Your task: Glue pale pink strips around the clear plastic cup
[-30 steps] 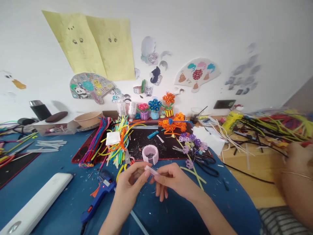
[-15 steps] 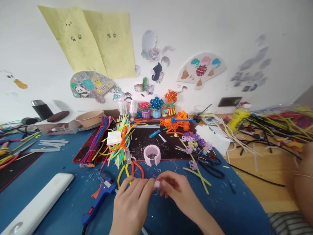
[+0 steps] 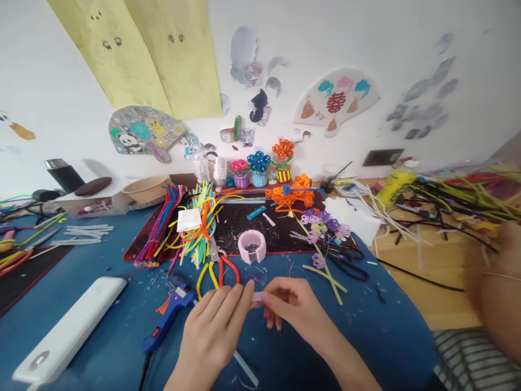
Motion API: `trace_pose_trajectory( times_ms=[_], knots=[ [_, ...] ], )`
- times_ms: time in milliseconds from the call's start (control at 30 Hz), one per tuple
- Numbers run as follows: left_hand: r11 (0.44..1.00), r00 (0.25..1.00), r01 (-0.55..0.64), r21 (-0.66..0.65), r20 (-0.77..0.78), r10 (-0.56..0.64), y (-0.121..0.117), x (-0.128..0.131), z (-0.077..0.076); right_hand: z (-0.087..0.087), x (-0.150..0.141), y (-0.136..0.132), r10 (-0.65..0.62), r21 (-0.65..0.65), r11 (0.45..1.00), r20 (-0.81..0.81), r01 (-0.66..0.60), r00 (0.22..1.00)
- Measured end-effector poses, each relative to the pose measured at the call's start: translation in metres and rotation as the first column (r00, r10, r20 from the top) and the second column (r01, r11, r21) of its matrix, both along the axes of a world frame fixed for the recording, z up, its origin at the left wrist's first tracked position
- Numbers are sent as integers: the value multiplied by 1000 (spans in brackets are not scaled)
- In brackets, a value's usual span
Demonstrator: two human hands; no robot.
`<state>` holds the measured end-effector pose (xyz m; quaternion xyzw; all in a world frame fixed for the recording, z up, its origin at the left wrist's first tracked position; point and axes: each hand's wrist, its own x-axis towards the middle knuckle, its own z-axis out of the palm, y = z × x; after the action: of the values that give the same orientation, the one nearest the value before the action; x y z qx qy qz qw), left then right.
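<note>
Both my hands meet above the blue table, fingertips pinching a short pale-pink strip [image 3: 258, 297]. My left hand [image 3: 217, 323] grips its left end with the fingers laid over it, hiding part of it. At the other end, my right hand [image 3: 293, 303] pinches the strip between thumb and fingers. Just beyond them stands a pink fuzzy ring [image 3: 252, 246] with a gap in its front. Red-handled pliers [image 3: 231, 267] and yellow handles [image 3: 203, 277] lie close beyond my left hand. A blue glue gun [image 3: 173, 315] rests to the left of that hand.
Bundles of coloured pipe cleaners [image 3: 199, 228] lie on a black mat [image 3: 234, 217]. Purple flowers [image 3: 323, 220] and black-handled scissors [image 3: 348, 266] are to the right. A white elongated device [image 3: 73, 326] lies left. Another person's arm [image 3: 496, 288] is at the right edge.
More of the pink strip shows between my fingertips now, and my hands have moved slightly apart. The camera view has tipped down a little.
</note>
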<state>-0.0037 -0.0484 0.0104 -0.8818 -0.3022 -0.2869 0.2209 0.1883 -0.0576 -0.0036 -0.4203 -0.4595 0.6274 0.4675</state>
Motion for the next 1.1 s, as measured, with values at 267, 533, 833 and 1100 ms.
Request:
trace_pose_trajectory(
  times_ms=[267,533,833,1100],
  knots=[
    [708,768,130,-694,522,371,-5,6,-11,-6,5,3,-50,76,996,53,46,997],
    [578,660,172,-798,529,533,4,10,-14,-18,9,13,34,85,995,129,-45,991],
    [458,523,-829,-322,-152,839,-39,-88,-29,-26,17,27,-127,120,987,139,111,982],
    [519,585,-802,-295,-214,783,-19,-83,-48,-29,-2,7,-98,169,984,282,52,954]
  ],
)
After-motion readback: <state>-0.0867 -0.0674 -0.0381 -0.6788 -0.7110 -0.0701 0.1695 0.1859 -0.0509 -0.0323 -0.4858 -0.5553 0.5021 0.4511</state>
